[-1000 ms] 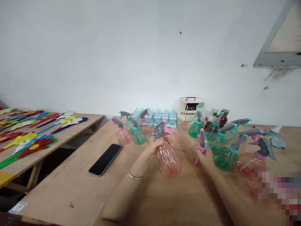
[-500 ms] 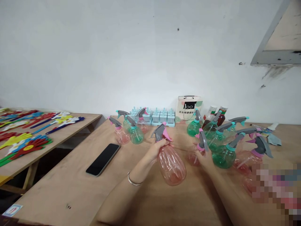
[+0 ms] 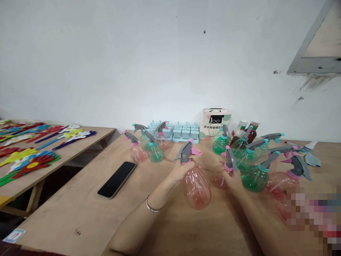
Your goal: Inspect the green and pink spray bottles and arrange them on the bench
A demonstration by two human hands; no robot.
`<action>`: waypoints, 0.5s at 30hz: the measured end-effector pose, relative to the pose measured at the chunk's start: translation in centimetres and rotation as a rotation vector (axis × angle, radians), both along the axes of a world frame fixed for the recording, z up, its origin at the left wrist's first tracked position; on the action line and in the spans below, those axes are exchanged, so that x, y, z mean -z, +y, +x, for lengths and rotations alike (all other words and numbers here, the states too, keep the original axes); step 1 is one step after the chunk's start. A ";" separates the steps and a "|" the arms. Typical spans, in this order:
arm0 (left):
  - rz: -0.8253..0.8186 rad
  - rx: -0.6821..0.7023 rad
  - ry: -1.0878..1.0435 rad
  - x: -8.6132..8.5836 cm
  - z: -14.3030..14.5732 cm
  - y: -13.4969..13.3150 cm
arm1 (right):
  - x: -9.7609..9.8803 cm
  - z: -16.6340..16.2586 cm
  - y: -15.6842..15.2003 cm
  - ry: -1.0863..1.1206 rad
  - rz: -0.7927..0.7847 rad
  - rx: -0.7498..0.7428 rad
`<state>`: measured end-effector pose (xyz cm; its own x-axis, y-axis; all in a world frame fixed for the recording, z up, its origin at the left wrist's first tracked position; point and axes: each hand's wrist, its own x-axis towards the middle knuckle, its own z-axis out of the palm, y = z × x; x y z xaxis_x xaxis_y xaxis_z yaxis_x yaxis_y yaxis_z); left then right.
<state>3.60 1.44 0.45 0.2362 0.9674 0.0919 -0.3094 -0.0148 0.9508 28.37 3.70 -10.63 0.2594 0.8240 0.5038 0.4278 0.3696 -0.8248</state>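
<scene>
My left hand (image 3: 181, 171) is closed round the neck of a clear pink spray bottle (image 3: 197, 188), just below its pink collar. The bottle tilts, with its grey head and pink trigger toward the wall. My right hand (image 3: 232, 178) is wrapped round another pink spray bottle (image 3: 218, 179) with a grey and pink head, partly hidden by the fingers. Right beside that hand stands a green spray bottle (image 3: 254, 179) with a turquoise collar. Several more green and pink bottles crowd behind it, among them a pink spray bottle (image 3: 283, 179) at the right.
A black phone (image 3: 117, 179) lies on the wooden table (image 3: 80, 209). Pink and green spray bottles (image 3: 155, 153) stand at the back left, near pale blue ice-pop moulds (image 3: 185, 133). A paper bag (image 3: 214, 124) leans by the wall. Colourful hand clappers (image 3: 32, 165) cover the left table.
The pink bottle in my left hand has turned and tilted slightly, its head a little to the right. My right hand keeps its hold. The camera view has shifted very slightly.
</scene>
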 end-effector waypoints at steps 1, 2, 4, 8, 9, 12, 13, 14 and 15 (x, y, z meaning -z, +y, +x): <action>0.008 0.065 0.009 0.0 -0.1 0.0 | 0.0 0.0 0.0 -0.002 0.001 -0.001; 0.015 0.116 0.013 0.1 -0.1 -0.1 | 0.1 0.0 0.1 -0.005 0.006 -0.003; 0.025 0.137 0.010 0.1 0.1 -0.3 | 0.2 0.0 0.2 -0.016 0.024 -0.002; 0.067 0.059 0.022 -0.1 0.4 -0.7 | 0.4 0.1 0.4 -0.021 0.044 0.002; 0.084 0.082 0.038 -0.2 0.4 -0.8 | 0.4 0.1 0.4 -0.015 0.038 -0.002; 0.116 0.217 0.140 -0.6 0.2 -0.8 | 0.6 0.2 0.5 0.007 0.010 -0.001; 0.128 0.252 0.177 -0.7 0.1 -0.8 | 0.6 0.2 0.5 0.012 0.003 0.003; 0.141 0.278 0.204 -0.8 0.0 -0.8 | 0.6 0.2 0.5 0.013 -0.002 0.005; 0.154 0.288 0.216 -0.8 0.0 -0.8 | 0.6 0.2 0.5 0.013 -0.003 0.007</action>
<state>3.62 0.62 1.26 0.5257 0.8375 0.1492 -0.1147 -0.1040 0.9879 28.55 4.17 -11.26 0.2712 0.8238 0.4978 0.4198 0.3641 -0.8314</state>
